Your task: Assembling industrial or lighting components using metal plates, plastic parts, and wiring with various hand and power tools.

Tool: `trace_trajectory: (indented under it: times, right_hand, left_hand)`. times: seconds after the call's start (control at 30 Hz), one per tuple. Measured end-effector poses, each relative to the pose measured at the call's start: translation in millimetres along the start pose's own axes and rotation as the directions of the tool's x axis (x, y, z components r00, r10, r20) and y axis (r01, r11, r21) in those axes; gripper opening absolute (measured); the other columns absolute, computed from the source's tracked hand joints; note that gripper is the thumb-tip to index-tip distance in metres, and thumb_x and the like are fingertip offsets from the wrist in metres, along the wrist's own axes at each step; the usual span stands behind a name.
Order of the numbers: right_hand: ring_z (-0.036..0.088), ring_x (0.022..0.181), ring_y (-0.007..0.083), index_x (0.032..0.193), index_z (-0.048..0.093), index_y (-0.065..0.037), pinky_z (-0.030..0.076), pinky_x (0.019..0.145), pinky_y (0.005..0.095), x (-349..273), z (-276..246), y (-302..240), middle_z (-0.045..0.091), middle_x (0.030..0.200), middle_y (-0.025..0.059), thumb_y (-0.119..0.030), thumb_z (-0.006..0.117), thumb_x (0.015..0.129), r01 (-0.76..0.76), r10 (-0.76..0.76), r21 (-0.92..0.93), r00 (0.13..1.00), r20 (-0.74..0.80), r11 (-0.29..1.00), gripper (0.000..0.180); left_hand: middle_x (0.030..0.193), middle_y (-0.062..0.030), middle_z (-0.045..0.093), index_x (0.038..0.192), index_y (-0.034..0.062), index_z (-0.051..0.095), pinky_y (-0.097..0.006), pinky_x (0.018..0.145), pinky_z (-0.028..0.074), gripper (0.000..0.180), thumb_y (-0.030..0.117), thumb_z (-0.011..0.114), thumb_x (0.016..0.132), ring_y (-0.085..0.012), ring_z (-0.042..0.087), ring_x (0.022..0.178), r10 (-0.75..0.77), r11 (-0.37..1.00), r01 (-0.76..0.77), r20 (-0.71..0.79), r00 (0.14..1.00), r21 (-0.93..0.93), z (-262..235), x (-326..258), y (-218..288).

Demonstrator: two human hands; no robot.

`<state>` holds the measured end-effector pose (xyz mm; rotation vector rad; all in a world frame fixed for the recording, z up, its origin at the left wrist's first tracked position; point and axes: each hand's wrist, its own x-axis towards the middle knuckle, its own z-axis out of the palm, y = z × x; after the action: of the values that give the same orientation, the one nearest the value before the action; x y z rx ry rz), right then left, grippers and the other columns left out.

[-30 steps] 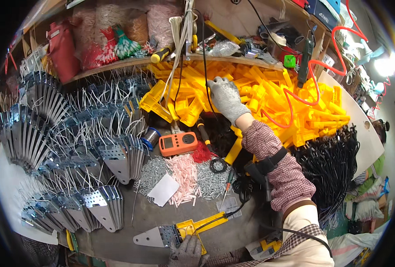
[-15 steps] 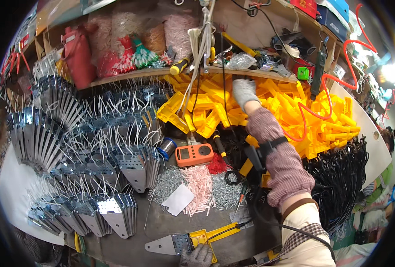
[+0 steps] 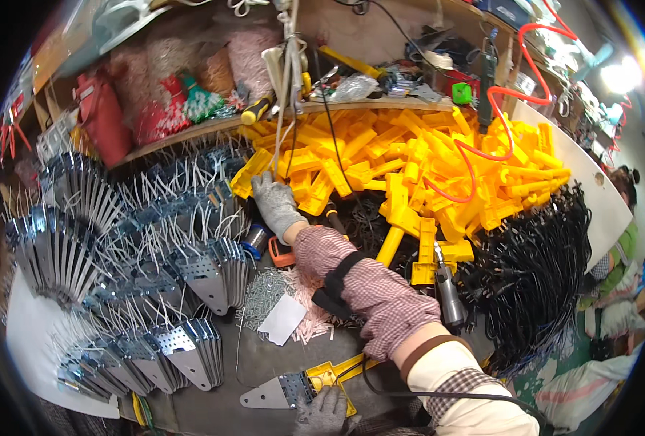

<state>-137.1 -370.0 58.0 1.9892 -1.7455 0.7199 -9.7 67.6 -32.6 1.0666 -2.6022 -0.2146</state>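
My right hand (image 3: 275, 203), in a grey glove, reaches to the left edge of a heap of yellow plastic housings (image 3: 410, 160). Its fingers stretch out against the end housing (image 3: 248, 174) there; the fingertips are partly hidden. Low in the middle, my gloved left hand (image 3: 323, 411) grips the side of a yellow plastic housing with a handle (image 3: 322, 374). A perforated, pointed metal plate (image 3: 273, 392) sticks out of its left end, and a black cord lies along the handle.
Stacked metal plates with white wires (image 3: 191, 349) fill the left. A white paper slip (image 3: 282, 320) lies on small screws (image 3: 264, 291) and pink sleeves. My forearm partly covers an orange meter (image 3: 280, 252). Black cords (image 3: 533, 269) and a silver power screwdriver (image 3: 450, 296) lie right; a red coiled hose (image 3: 508, 138) hangs above.
My right hand has moved left from the back middle of the heap to its left edge. The forearm now covers most of the meter and uncovers the silver screwdriver. My left hand stays at the housing.
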Motion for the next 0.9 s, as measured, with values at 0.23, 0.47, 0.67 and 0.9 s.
trace_trajectory:
  times: [0.23,0.47,0.67,0.9]
  right_hand:
    - [0.062,0.107,0.0426,0.121,0.054,-0.009,0.052,0.090,0.0516,-21,-29,-10,0.062,0.112,0.0227,-0.014,0.080,0.078,-0.205,0.256,0.645,0.967,0.015,0.736,0.050]
    - [0.062,0.107,0.0444,0.125,0.054,-0.009,0.052,0.092,0.0520,-24,-41,2,0.062,0.113,0.0240,-0.015,0.078,0.079,-0.103,0.111,0.439,0.994,0.007,0.893,0.052]
    - [0.063,0.108,0.0438,0.128,0.051,-0.002,0.051,0.094,0.0476,-21,-25,16,0.065,0.115,0.0262,-0.014,0.070,0.084,-0.232,0.455,0.835,0.890,-0.025,0.499,0.049]
    - [0.068,0.100,0.0345,0.123,0.054,0.001,0.054,0.084,0.0416,-36,-79,21,0.068,0.107,0.0207,-0.027,0.074,0.087,0.147,0.452,0.934,0.844,-0.290,0.325,0.051]
  left_hand:
    - [0.135,-0.0184,0.058,0.134,-0.0013,0.057,-0.065,0.109,0.033,0.065,0.042,0.071,0.087,-0.0347,0.052,0.128,-0.028,1.000,0.027,-0.049,0.998,-0.006,-3,-4,-1]
    - [0.132,-0.0185,0.058,0.133,-0.0022,0.057,-0.065,0.111,0.031,0.065,0.042,0.071,0.088,-0.0355,0.052,0.127,-0.046,0.999,0.046,-0.024,0.999,0.004,-8,-1,4]
    - [0.133,-0.0178,0.058,0.135,-0.0012,0.056,-0.064,0.113,0.029,0.067,0.044,0.070,0.088,-0.0353,0.051,0.129,-0.029,1.000,0.029,-0.001,1.000,-0.010,0,9,10]
    - [0.137,-0.0175,0.055,0.127,-0.0013,0.062,-0.064,0.109,0.031,0.066,0.051,0.068,0.087,-0.0345,0.052,0.127,0.000,1.000,-0.001,0.051,0.999,0.021,-9,11,-1]
